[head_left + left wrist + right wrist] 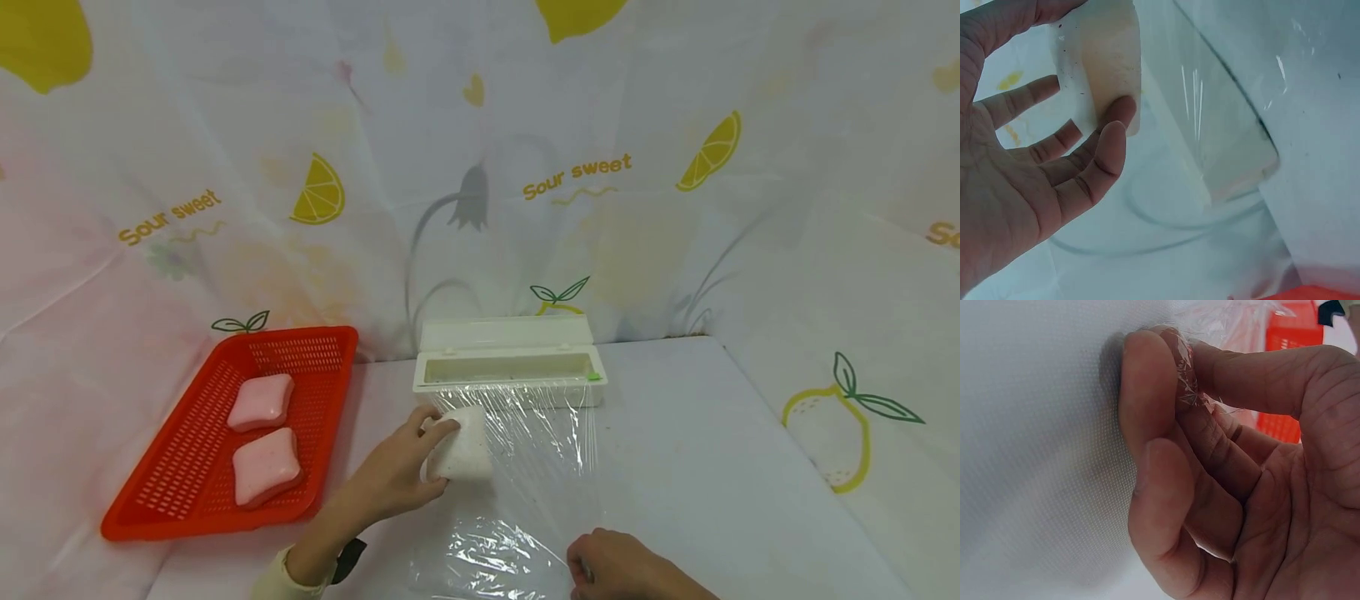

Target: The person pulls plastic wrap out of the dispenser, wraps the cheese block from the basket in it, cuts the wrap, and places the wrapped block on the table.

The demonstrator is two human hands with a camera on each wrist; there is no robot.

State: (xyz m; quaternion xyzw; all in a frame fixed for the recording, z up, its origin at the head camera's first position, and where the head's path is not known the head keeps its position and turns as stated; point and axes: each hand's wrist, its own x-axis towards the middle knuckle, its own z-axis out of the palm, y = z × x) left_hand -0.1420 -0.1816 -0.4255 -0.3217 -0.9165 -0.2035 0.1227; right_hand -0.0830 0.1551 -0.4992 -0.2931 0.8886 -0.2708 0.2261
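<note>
My left hand (401, 467) holds a white, pillow-shaped bar of soap (461, 450) between thumb and fingers, tilted up over the plastic wrap. In the left wrist view the soap (1107, 62) stands on edge in the grip. A sheet of clear plastic wrap (540, 475) stretches from a white wrap dispenser box (598, 392) toward the front of the table. At the sheet's near right corner, my right hand (611, 565) pinches the wrap's edge. The right wrist view shows crumpled wrap (1186, 369) between thumb and curled fingers, low against the white surface.
A red plastic basket (341, 400) stands at the left with two pink, pillow-shaped soap bars (266, 467) in it. The dispenser's lid (502, 333) is raised at the back. A lemon-printed cloth (480, 250) hangs behind the white table (675, 450).
</note>
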